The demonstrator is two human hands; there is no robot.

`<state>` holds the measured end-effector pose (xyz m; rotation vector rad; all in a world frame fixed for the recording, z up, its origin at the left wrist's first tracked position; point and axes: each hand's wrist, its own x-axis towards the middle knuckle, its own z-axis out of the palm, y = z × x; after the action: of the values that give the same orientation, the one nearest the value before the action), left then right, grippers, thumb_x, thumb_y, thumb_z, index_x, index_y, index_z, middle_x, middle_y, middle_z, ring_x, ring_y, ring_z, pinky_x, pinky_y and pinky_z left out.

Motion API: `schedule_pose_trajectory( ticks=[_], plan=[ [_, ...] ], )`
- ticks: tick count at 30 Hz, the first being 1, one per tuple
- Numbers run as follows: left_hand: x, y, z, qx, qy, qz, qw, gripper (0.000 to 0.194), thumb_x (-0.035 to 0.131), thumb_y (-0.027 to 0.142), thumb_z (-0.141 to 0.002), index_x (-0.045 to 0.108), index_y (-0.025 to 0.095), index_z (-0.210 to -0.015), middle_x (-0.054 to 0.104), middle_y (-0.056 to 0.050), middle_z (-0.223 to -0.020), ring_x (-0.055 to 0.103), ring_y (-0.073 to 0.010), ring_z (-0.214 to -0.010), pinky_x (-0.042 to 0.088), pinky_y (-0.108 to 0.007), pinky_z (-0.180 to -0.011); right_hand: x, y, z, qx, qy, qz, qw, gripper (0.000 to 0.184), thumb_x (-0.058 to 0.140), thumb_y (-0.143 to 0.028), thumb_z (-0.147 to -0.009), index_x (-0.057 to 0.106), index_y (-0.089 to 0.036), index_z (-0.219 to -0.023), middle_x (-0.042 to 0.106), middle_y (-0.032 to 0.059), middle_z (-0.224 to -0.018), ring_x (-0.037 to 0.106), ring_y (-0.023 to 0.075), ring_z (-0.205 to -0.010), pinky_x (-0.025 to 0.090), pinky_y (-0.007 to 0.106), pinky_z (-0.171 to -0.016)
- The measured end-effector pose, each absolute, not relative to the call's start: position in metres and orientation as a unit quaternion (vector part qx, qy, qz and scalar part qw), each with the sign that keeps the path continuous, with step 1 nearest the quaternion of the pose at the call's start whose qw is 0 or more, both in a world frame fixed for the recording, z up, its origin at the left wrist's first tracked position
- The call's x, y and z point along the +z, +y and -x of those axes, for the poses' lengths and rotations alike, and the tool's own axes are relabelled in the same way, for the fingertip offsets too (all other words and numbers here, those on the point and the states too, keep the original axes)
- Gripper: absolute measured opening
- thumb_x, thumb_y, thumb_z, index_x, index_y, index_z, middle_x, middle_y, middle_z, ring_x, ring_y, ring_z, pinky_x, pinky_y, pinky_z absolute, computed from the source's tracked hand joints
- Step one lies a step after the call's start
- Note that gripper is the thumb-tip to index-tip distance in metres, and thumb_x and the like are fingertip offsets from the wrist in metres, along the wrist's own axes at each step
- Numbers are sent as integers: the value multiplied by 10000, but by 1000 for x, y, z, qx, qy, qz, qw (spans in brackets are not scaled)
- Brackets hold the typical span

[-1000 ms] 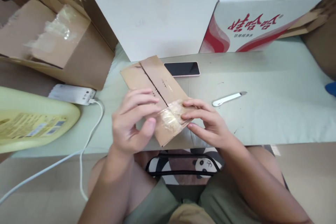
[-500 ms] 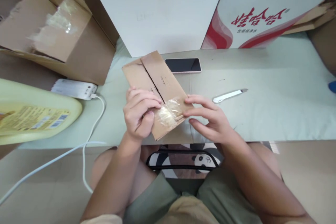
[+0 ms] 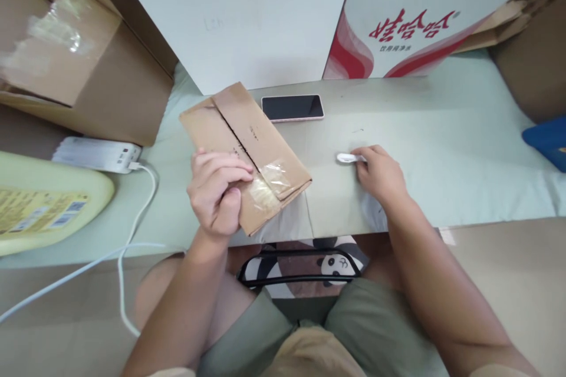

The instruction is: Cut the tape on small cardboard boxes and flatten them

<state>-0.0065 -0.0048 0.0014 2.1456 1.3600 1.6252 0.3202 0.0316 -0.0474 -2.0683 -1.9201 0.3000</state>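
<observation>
My left hand (image 3: 217, 191) grips the near left edge of a flat brown cardboard package (image 3: 245, 150), its fingers curled over the top. A crumpled patch of clear tape (image 3: 267, 184) covers the package's near end. My right hand (image 3: 381, 174) lies on the table to the right, its fingers closed over a white box cutter (image 3: 346, 158); only the cutter's left end shows.
A black phone (image 3: 292, 107) lies behind the package. White carton (image 3: 239, 12) and a red-printed box (image 3: 411, 23) stand at the back. Brown boxes (image 3: 79, 65) at left, a white power bank (image 3: 95, 154) with cable, a yellow jug (image 3: 44, 206), a blue object (image 3: 548, 138) at right.
My right hand left the taped end of the package and moved right onto the white cutter. My left hand still holds the package.
</observation>
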Motion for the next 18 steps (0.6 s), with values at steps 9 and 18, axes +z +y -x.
schedule_pose_trajectory(
  ticks=[9, 18],
  plan=[
    [2, -7, 0, 506, 495, -705, 42, 309, 435, 376, -887, 674, 288, -712, 773, -47, -809, 701, -290, -885, 440, -595, -1067, 25, 3, -263, 129, -585, 478, 643, 149, 585, -419, -1023, 569, -321, -1135, 651, 17, -1023, 630, 135, -645, 551, 297, -562],
    [2, -9, 0, 532, 434, -726, 38, 220, 467, 233, -924, 658, 273, -822, 792, -8, -880, 710, -249, -915, 422, -534, -1079, 43, -33, -215, 346, -634, 278, 633, 105, 688, -284, -979, 644, -279, -1074, 685, -3, -851, 650, 134, -597, 578, 281, -506]
  ],
)
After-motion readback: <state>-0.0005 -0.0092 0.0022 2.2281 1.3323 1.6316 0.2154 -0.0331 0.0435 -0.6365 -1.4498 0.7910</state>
